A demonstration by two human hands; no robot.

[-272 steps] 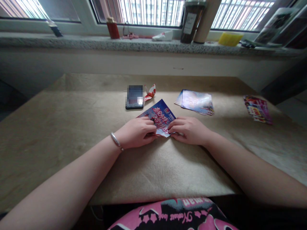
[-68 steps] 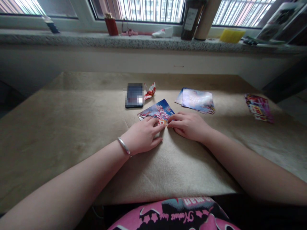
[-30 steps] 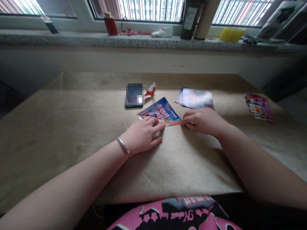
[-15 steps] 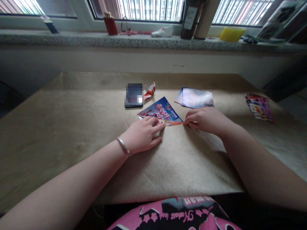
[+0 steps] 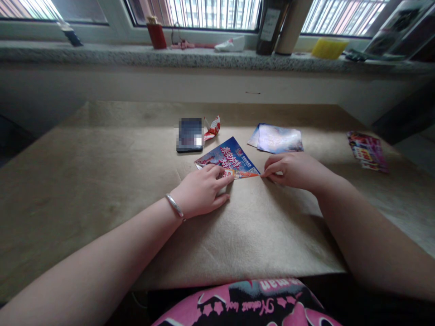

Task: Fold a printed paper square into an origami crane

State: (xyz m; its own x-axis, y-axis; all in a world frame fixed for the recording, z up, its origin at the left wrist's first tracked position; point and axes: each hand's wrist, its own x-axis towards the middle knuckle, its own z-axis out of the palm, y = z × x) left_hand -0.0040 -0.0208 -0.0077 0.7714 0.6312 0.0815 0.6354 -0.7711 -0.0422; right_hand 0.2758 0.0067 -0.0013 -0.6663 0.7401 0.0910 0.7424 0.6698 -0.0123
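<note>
A blue printed flyer (image 5: 234, 151) with red and white lettering lies on the table, folded to a triangle whose long edge faces me. My left hand (image 5: 205, 188) rests over its lower left part, fingers stretched out and pressing it down near the fold. At the flyer's right corner, my right hand (image 5: 288, 172) has thumb and forefinger pinched together at the tip. The other right fingers are curled in and partly hidden. A small folded red and white paper piece (image 5: 212, 128) sits just beyond the flyer, beside a blurred dark phone-like object (image 5: 190, 136).
More blue flyers (image 5: 280, 138) lie behind my right hand. Several colourful printed papers (image 5: 367, 151) are spread at the far right of the brown-covered table (image 5: 118, 158). Along the stone windowsill (image 5: 118, 56) stand a red bottle (image 5: 157, 36), dark and beige bottles, and a yellow object (image 5: 329, 48).
My right hand has shifted very slightly to the right at the flyer's corner. My left hand and the flyer look unmoved.
</note>
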